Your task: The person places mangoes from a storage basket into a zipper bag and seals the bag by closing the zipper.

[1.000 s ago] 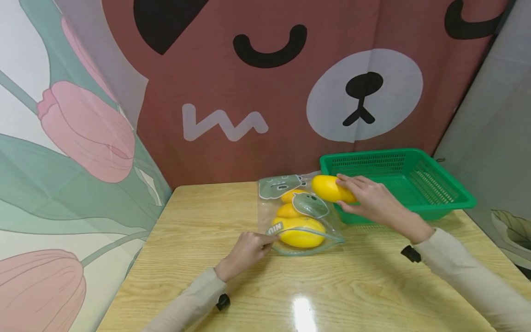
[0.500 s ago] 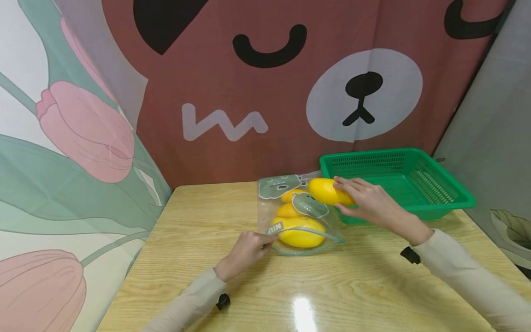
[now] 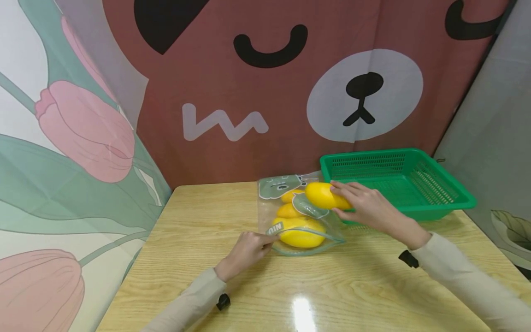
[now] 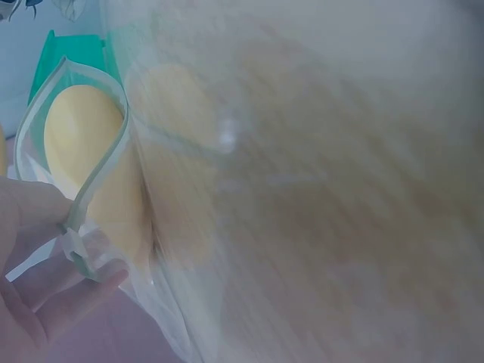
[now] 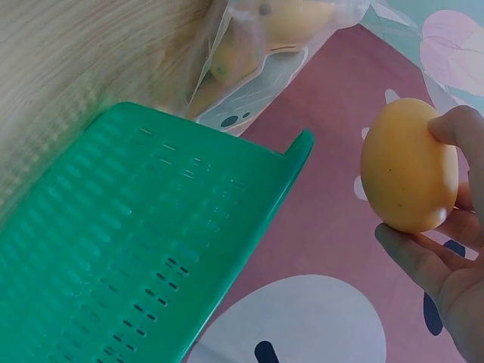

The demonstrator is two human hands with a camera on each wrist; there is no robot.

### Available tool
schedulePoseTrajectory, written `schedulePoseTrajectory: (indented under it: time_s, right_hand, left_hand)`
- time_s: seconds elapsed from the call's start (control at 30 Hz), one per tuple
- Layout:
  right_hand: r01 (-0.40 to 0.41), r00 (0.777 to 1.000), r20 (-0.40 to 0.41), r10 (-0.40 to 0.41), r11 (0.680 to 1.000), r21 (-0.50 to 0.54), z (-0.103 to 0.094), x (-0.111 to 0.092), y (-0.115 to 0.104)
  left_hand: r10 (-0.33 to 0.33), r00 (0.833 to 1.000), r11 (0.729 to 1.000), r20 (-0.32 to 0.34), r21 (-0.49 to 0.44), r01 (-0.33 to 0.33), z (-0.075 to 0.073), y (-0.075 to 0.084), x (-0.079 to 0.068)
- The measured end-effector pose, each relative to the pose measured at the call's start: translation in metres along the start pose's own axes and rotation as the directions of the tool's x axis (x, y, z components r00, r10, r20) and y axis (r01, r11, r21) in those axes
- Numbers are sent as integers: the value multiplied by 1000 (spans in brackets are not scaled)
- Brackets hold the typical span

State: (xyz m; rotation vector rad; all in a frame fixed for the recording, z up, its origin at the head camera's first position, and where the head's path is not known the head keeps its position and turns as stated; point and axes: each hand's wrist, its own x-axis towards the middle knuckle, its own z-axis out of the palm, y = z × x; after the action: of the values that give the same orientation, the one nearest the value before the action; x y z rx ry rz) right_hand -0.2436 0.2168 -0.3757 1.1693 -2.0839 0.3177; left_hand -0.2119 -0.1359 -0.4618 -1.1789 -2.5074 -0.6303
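Note:
A clear zip bag (image 3: 267, 210) with green cartoon prints lies on the table, its mouth facing me and parted. Several yellow mangoes are inside; the nearest mango (image 3: 303, 234) sits just behind the mouth. My left hand (image 3: 248, 252) pinches the left side of the bag's rim (image 4: 113, 155) between thumb and fingers. Above the bag's far right part, my right hand (image 3: 367, 205) grips another yellow mango (image 3: 321, 195). In the right wrist view that mango (image 5: 408, 162) is held between thumb and fingertips, apart from the bag. Prints on the bag hide parts of the mangoes inside.
A green perforated plastic basket (image 3: 458, 200) stands at the back right, beside the bag and beneath the right hand's far side. Behind the wooden table (image 3: 199, 216) hangs a brown bear-print curtain (image 3: 232, 161). A floral curtain (image 3: 108, 207) is on the left.
My right hand has moved slightly left and toward me with the mango, lower in the head view. The left hand and the bag stay where they were.

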Motion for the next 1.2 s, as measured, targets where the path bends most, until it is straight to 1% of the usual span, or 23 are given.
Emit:
schedulePoseTrajectory:
  time_s: [0.23, 0.33, 0.63, 1.0, 1.2]
  right_hand:
    - [34, 999, -39, -33, 999, 11, 1, 1, -6]
    - [42, 998, -43, -41, 999, 15, 1, 1, -9]
    - [45, 999, -21, -44, 998, 46, 6, -2, -17]
    - [94, 995, -38, -91, 992, 80, 11, -3, -26]
    - [98, 995, -10, -97, 990, 103, 12, -3, -30]
  left_hand:
    - [-3, 1000, 1000, 6, 3, 3, -1, 1, 1]
    - [-5, 1000, 1000, 5, 4, 5, -1, 1, 1]
    - [21, 999, 1000, -35, -1, -21, 1, 1, 2]
    - [13, 999, 1000, -30, -10, -13, 1, 0, 2]
    - [8, 1000, 1000, -28, -18, -9, 1, 0, 2]
